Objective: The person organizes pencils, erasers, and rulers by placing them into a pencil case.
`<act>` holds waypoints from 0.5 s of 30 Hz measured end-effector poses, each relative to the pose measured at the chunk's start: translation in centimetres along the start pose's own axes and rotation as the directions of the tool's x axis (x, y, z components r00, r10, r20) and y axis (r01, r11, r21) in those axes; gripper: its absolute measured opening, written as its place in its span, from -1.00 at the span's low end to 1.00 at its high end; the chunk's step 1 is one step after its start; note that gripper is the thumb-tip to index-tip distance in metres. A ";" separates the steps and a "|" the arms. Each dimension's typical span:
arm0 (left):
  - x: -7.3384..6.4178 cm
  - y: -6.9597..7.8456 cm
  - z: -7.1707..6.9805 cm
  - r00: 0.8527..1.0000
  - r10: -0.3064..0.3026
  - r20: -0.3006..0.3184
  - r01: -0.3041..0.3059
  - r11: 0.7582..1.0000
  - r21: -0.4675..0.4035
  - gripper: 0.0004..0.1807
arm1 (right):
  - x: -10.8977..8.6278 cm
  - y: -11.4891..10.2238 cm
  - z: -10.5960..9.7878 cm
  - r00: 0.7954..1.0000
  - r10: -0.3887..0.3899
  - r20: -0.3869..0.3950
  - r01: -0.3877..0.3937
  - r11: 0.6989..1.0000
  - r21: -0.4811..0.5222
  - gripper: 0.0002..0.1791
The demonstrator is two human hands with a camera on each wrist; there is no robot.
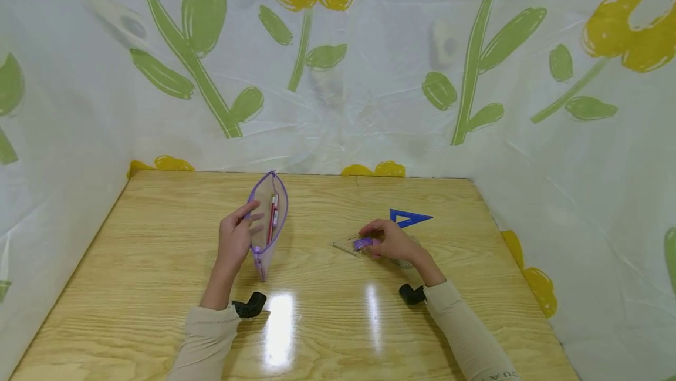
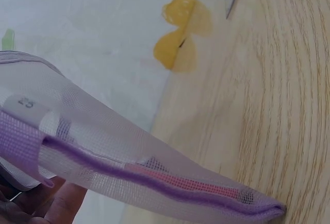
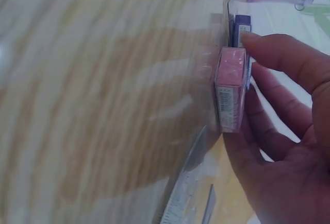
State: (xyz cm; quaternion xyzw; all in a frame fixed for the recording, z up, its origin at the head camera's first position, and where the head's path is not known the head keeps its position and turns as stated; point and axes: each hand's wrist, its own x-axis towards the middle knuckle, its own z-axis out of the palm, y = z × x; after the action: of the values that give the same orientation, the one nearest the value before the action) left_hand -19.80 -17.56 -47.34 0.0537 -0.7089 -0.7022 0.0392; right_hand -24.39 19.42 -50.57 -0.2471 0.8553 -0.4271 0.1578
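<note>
My left hand (image 1: 236,239) holds a mesh pencil pouch (image 2: 113,152) with purple trim by one side of its unzipped mouth. A red pencil (image 1: 271,219) and another small red-and-white item (image 1: 276,211) show inside the pouch. On the right, my right hand (image 1: 393,244) pinches a small purple eraser (image 1: 362,243) low over the table. A pink eraser (image 3: 231,90) with a barcode label sits beside it, under the palm side of that hand. Right below the fingers, a clear ruler-like piece (image 1: 345,248) lies on the wood.
A blue set square (image 1: 409,217) lies just beyond my right hand. Partly hidden under that hand is a clear round-edged protractor (image 1: 402,263). The wooden table (image 1: 327,322) meets white flower-printed cloth walls (image 1: 338,117) at the back and sides.
</note>
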 end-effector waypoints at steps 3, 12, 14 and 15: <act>0.0 0.1 0.1 1.000 0.003 -0.002 -0.003 1.000 -0.001 -0.48 | -0.1 -0.2 -0.1 1.000 0.016 0.009 -0.016 1.000 -0.019 -0.65; -0.2 0.3 0.5 1.000 0.007 0.020 -0.007 1.000 0.002 -0.49 | 0.0 -0.7 0.1 0.998 0.062 0.000 -0.062 0.995 -0.074 -0.76; -0.2 0.3 0.6 1.000 0.010 0.016 -0.010 1.000 0.016 -0.50 | 0.1 -0.6 0.1 0.998 0.058 -0.004 -0.058 0.994 -0.094 -0.77; -0.1 0.3 0.6 1.000 0.010 0.013 -0.010 1.000 0.020 -0.50 | 0.1 -0.7 0.1 0.998 0.057 -0.005 -0.057 0.993 -0.099 -0.77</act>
State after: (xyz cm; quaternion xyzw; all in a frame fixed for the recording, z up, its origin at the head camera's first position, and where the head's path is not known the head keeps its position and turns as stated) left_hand -19.75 -16.90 -47.08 0.0459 -0.7165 -0.6950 0.0375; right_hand -24.18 18.93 -50.11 -0.2297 0.8824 -0.3795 0.1566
